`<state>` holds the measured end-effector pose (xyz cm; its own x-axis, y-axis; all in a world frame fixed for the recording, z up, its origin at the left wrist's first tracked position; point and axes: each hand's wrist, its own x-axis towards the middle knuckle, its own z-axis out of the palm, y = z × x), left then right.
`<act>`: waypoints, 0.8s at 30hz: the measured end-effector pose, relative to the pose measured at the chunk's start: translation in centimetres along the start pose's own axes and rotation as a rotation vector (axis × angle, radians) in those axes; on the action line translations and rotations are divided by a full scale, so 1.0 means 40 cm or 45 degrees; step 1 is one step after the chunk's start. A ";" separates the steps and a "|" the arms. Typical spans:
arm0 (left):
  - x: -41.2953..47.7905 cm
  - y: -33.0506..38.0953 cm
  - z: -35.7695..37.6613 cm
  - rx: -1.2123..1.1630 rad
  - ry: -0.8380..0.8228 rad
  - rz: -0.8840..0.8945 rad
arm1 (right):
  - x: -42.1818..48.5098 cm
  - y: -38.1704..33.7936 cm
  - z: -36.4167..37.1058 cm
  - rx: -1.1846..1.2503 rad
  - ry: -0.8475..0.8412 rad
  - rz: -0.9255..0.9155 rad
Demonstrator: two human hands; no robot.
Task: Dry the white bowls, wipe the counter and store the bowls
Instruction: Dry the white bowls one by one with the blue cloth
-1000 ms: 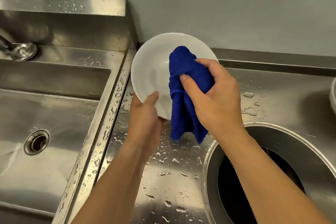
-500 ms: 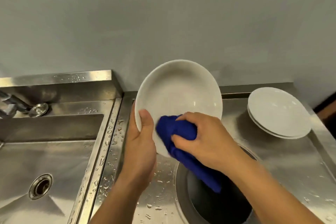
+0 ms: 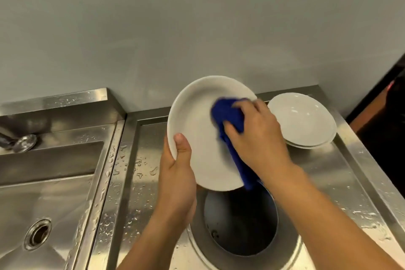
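Observation:
I hold a white bowl (image 3: 197, 129) tilted up above the steel counter (image 3: 135, 182). My left hand (image 3: 178, 173) grips its lower left rim, thumb inside. My right hand (image 3: 256, 136) presses a blue cloth (image 3: 228, 116) against the upper right of the bowl's inside, and the cloth's tail hangs down past the lower rim. Two more white bowls (image 3: 302, 120) sit stacked on the counter at the back right, partly hidden by my right hand.
A round opening (image 3: 241, 223) is sunk in the counter just below the bowl. A steel sink (image 3: 43, 204) with a drain lies to the left, a tap base (image 3: 24, 142) behind it. Water drops dot the counter. A grey wall stands behind.
My right hand has moved the blue cloth from the bowl's lower edge up to its upper right inside. The view has shifted, showing more of the wall and the stacked bowls.

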<state>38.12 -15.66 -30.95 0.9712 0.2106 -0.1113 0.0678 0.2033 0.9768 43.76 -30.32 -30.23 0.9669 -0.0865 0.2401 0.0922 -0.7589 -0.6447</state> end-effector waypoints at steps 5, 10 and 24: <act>0.032 -0.010 0.062 -0.105 -0.015 -0.016 | -0.016 0.002 -0.014 0.374 -0.389 -0.155; 0.069 -0.059 0.158 -0.030 -0.069 -0.036 | -0.007 0.198 -0.117 -0.101 -0.011 -0.009; 0.338 -0.363 0.544 0.547 -0.084 -0.007 | 0.192 0.651 -0.134 -0.153 0.068 0.247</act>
<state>55.23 -36.58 -42.66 0.9821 0.1463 -0.1183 0.1483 -0.2150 0.9653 52.30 -54.19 -41.30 0.9495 -0.2700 0.1600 -0.1264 -0.7957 -0.5924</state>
